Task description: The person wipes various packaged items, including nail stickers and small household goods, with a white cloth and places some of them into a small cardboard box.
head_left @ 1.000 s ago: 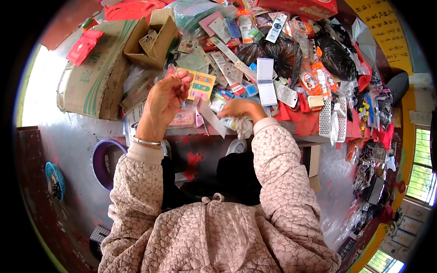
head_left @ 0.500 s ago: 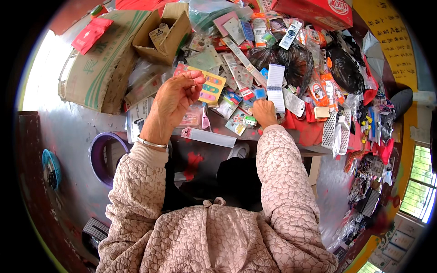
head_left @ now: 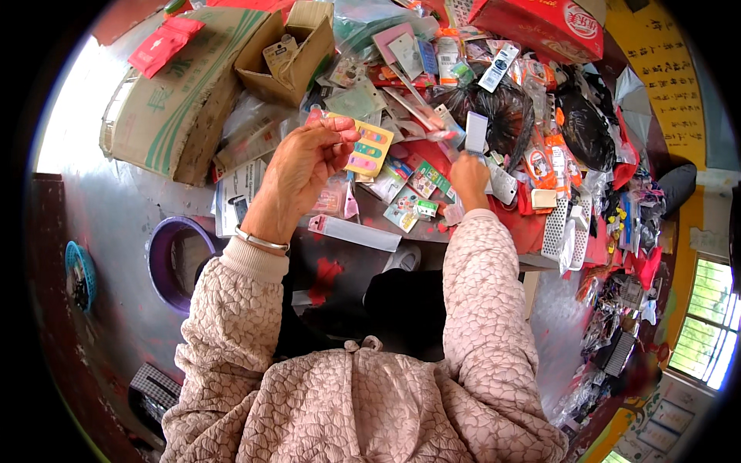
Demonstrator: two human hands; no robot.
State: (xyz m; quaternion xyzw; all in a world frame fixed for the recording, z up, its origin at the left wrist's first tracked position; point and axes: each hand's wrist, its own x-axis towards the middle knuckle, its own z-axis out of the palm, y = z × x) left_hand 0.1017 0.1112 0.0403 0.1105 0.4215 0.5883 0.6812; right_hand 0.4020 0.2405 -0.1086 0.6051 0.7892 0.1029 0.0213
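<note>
left hand (head_left: 305, 166): we see it raised over the cluttered table (head_left: 401, 239), fingers pinched on a small item, too small to identify
right hand (head_left: 469, 176): grasping the white flat packet (head_left: 476, 133), upright beside the black bag (head_left: 502, 112)
yellow card (head_left: 369, 147): just behind left fingers

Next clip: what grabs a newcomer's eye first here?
The heap of small packaged goods covering the table ahead. Above it, the left hand holds a yellow card of colourful clips, while the right hand grips a pale flat packet beside a black plastic bag.
</note>
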